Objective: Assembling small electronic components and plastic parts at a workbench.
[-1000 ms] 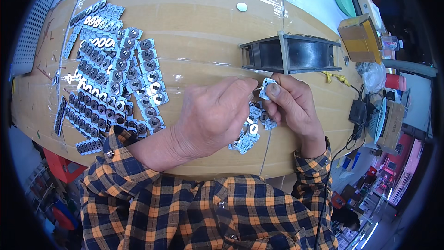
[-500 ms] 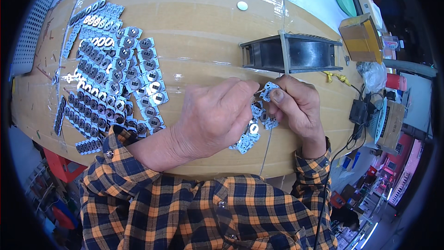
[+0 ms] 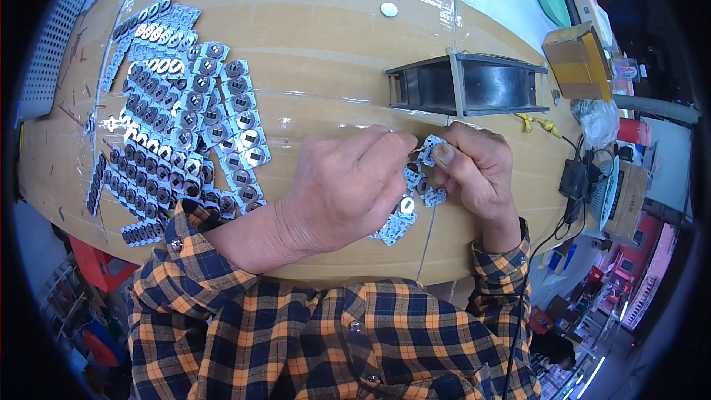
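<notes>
Between the thumb and fingers of my right hand point(image 3: 478, 170) is a small pale-blue circuit board point(image 3: 429, 151), held tilted above the cardboard. My left hand point(image 3: 348, 189) is closed, and a thin pointed tool point(image 3: 418, 150) pokes out from its fingertips and reaches the board's edge; the rest of the tool is hidden in the fingers. Beneath and between both hands lies a small pile of similar boards point(image 3: 396, 228), some bearing round silver metal discs. My left hand partly covers this pile.
Rows of boards with round metal discs point(image 3: 185, 118) spread over the left of the cardboard-covered table point(image 3: 318, 44). A black fan point(image 3: 474, 85) stands beyond my right hand. A white round disc point(image 3: 389, 10) lies at the back. Boxes point(image 3: 578, 59) and cables point(image 3: 570, 200) sit at right.
Both hands stay almost in place. The tool tip and my left fingers have shifted very slightly at the board's edge.
</notes>
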`<action>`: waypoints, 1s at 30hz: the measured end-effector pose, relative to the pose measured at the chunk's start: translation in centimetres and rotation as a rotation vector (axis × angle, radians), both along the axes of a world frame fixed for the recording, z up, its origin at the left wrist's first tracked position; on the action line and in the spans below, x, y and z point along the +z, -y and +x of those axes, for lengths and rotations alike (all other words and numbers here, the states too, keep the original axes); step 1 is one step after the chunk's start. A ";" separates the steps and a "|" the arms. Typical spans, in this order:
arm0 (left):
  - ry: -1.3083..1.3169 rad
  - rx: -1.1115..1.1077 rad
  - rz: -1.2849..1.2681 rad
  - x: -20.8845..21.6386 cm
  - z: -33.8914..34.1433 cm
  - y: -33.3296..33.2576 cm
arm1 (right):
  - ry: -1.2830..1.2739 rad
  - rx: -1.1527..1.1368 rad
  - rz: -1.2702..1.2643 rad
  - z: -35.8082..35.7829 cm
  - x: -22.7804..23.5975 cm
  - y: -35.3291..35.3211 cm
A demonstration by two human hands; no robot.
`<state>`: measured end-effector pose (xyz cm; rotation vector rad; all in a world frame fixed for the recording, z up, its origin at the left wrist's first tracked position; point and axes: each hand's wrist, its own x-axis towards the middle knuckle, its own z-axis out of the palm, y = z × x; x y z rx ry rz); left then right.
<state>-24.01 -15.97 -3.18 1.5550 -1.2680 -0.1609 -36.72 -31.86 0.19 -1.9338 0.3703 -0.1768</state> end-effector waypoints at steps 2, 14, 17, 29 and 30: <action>0.004 0.010 0.004 0.0 0.0 0.1 | -0.003 -0.011 0.000 0.1 0.0 -0.1; 0.001 -0.018 0.044 -0.2 0.3 -0.1 | -0.032 -0.016 0.003 0.1 -0.8 0.3; 0.006 -0.009 0.015 -0.3 0.4 0.0 | -0.014 -0.054 -0.043 0.0 -1.2 0.3; -0.025 0.014 -0.030 -0.1 0.5 0.1 | -0.183 -0.184 0.391 0.2 0.0 0.4; -0.018 0.010 -0.027 -0.1 0.5 0.1 | -0.175 -0.172 0.417 0.1 -0.1 0.4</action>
